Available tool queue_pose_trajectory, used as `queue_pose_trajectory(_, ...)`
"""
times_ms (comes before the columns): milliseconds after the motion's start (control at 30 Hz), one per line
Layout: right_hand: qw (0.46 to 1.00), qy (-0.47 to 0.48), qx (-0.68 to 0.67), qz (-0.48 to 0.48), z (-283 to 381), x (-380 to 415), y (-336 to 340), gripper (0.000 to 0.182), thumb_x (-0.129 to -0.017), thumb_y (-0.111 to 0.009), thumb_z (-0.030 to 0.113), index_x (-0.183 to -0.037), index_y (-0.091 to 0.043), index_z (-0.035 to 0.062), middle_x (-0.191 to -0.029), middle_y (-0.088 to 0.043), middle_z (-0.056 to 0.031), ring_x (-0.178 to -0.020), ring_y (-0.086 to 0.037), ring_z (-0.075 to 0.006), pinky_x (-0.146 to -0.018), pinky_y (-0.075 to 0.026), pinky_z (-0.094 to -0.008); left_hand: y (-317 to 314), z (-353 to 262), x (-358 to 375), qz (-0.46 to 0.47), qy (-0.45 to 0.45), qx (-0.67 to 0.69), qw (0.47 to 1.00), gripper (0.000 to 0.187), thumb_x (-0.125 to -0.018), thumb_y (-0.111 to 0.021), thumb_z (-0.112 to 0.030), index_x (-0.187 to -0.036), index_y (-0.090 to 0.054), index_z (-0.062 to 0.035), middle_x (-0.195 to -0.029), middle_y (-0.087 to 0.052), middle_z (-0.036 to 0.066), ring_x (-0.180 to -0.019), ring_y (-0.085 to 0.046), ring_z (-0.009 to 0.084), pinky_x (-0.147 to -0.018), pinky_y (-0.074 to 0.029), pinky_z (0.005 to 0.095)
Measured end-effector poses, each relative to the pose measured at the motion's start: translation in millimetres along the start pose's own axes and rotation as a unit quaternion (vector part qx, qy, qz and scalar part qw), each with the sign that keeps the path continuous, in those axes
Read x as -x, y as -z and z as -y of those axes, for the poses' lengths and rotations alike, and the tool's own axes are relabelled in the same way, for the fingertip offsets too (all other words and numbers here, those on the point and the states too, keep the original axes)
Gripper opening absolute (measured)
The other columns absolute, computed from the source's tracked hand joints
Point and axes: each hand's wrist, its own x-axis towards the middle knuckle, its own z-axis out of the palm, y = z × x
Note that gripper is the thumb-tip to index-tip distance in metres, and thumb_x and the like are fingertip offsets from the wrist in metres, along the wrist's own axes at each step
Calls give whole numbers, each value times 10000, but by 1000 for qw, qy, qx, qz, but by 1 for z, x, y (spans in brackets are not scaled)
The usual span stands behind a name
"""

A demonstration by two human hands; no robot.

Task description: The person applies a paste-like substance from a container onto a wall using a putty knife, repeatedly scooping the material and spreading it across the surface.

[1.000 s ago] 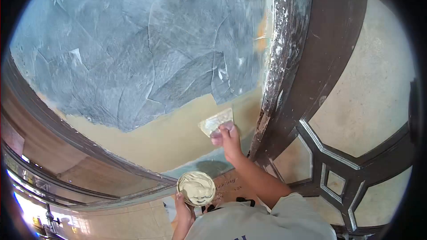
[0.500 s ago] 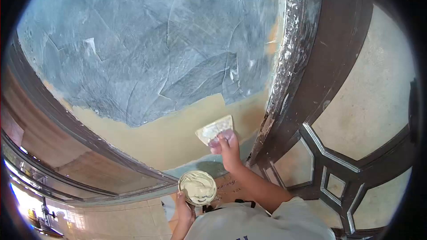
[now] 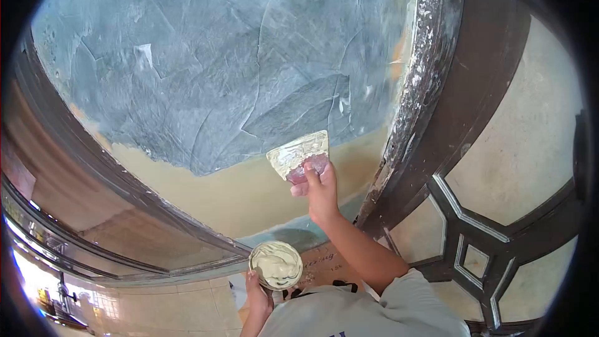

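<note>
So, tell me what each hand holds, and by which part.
Right hand: a putty spreader, by its reddish end. Left hand: a tub of cream paste, thumb on its side, fingers mostly hidden.

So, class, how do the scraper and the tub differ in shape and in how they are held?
The scraper is flat and flares to a wide edge; the tub is round and open-topped. The right hand holds the scraper at the wall; the left hand holds the tub near the shirt. Both carry pale paste.
</note>
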Motion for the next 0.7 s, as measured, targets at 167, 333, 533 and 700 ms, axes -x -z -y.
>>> queue_pose_trajectory(167,1000,-8,5,4,-3,-4,3,203,-1010,-550,176,-1147,-472,50,-909,-642,-83,-562,-646,-148,-496,-548,-284,8,4,-7,14,-5,-11,1000,468,-1036,-381,-305,-1447,-374,-81,-1411,-497,125,-1283,-520,272,-1031,-482,443)
queue_pose_trajectory(333,1000,-13,3,19,-7,-5,9,204,-1007,-565,197,-1127,-478,56,-913,-635,-76,-599,-654,-150,-505,-551,-284,6,3,-8,6,-6,-16,1000,480,-1038,-374,-314,-1459,-363,-84,-1409,-498,127,-1274,-533,273,-1012,-505,440)
queue_pose_trajectory(533,999,-47,6,-8,-43,-5,42,258,-1001,-562,189,-1165,-461,16,-997,-612,-96,-667,-654,-152,-520,-564,-278,9,4,-13,15,-1,-22,1000,481,-1037,-375,-324,-1457,-367,-90,-1407,-501,122,-1257,-549,274,-991,-520,445)
queue_pose_trajectory(700,990,-79,92,-73,-136,22,119,185,-998,-567,206,-1073,-473,65,-965,-585,-67,-807,-668,-164,-553,-564,-299,13,8,-16,32,-3,-20,999,486,-1033,-387,-334,-1455,-368,-93,-1409,-499,121,-1257,-548,277,-988,-518,446)
